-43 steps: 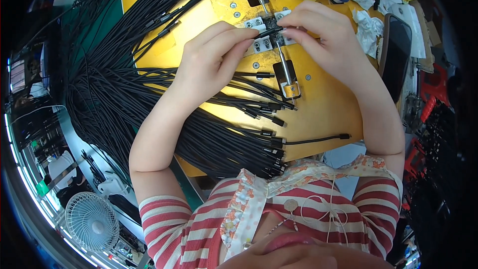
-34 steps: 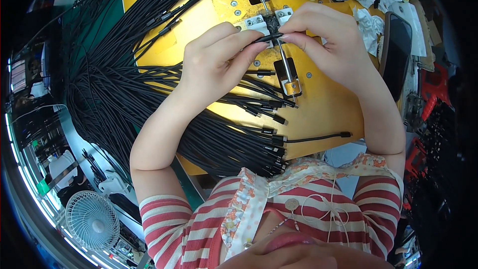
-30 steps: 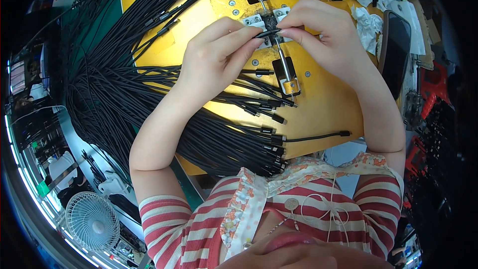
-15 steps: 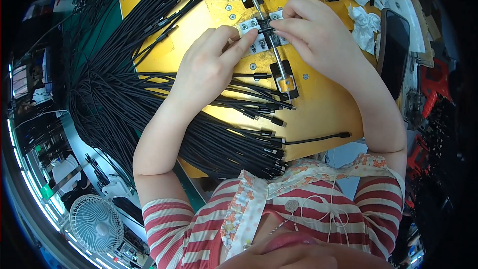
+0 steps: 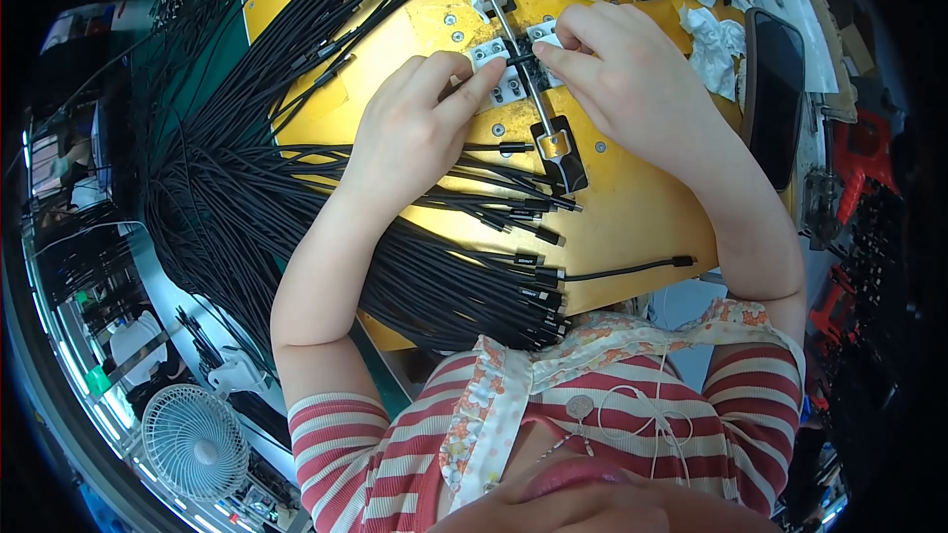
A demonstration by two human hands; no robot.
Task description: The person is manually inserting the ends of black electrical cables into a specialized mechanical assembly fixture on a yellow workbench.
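Left hand (image 5: 417, 126): bent, fingertips at black cable piece (image 5: 519, 60), just left of metal rod (image 5: 537, 102). Right hand (image 5: 629, 79): fingertips curled near other end of same piece, just right of rod. Whether fingers pinch or only press, cannot tell. Cable piece lies across middle of rod. White block (image 5: 509, 90) just left of rod. Big black cable bundle (image 5: 434, 281) farther left and nearer to body than rod. Dark phone (image 5: 774, 99) well right of rod.

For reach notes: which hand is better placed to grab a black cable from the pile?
Left hand, probably: it is nearer the black cables; the right hand is across the metal rod.
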